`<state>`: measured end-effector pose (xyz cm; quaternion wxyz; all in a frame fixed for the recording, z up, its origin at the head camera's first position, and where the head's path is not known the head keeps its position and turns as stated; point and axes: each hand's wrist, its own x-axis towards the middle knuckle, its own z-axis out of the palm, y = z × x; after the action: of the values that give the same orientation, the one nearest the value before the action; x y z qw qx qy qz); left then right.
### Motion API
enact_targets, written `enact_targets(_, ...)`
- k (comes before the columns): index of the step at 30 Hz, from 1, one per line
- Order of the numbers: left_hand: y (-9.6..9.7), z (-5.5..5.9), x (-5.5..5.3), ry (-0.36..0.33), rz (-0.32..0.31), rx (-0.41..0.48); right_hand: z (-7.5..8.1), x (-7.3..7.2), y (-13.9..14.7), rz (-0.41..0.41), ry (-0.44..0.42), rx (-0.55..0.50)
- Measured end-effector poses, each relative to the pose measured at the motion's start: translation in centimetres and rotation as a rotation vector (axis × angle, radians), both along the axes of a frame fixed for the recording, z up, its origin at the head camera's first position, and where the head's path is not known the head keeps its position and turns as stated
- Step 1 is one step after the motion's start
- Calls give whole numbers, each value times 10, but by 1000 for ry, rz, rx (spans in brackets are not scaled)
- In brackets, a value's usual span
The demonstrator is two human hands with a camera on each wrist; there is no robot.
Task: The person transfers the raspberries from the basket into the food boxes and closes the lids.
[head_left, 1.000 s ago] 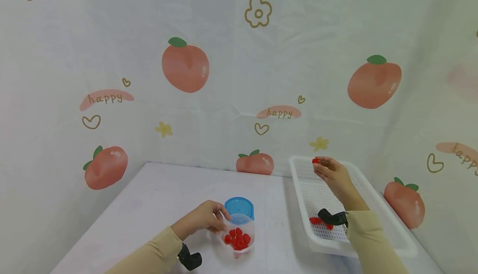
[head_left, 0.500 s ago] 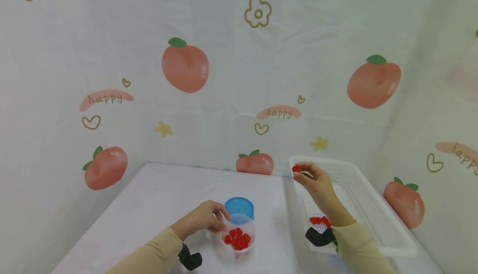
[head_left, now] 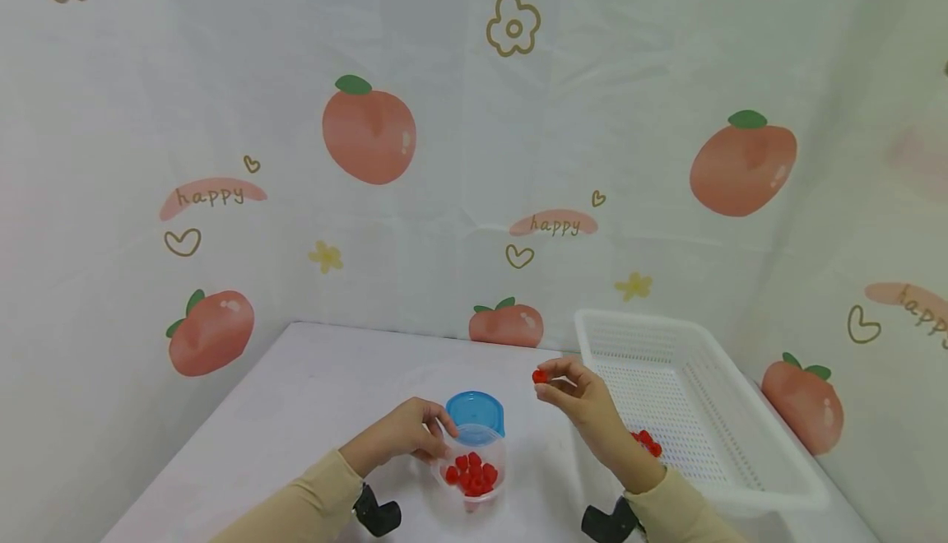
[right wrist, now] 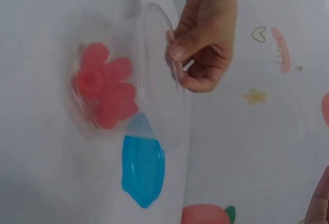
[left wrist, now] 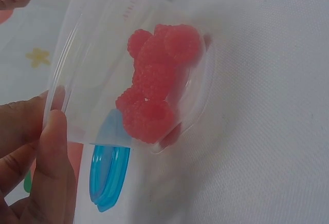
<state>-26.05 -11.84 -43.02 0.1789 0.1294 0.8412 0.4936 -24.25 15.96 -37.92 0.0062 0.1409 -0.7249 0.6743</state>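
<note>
My left hand (head_left: 403, 434) pinches the rim of a clear plastic cup (left wrist: 97, 54) between thumb and fingers. Several raspberries (left wrist: 154, 80) lie at the bottom of this cup, seen through its wall. Between thumb and fingertips, my right hand (head_left: 585, 405) pinches a single raspberry (head_left: 540, 376), held up to the right of the cup and beyond it. Just behind the cup lies a blue lid (right wrist: 144, 170) on the table. In the right wrist view only a sliver of the right hand shows at the lower right edge, and its raspberry is out of frame.
A white perforated basket (head_left: 770, 444) stands on the right of the table (head_left: 355, 370), with several raspberries (head_left: 647, 443) inside, partly hidden by my right forearm. Behind the table hangs a white cloth (head_left: 429, 280) printed with peaches.
My right hand has moved left and down from over the basket, carrying the raspberry out past the basket's left rim. The left hand and the cup have stayed in place.
</note>
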Motion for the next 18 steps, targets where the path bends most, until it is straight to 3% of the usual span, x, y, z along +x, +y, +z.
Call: enact_targets(18, -2, -6, -3, 16, -16, 22, -50, 12, -29, 161, -159, 124)
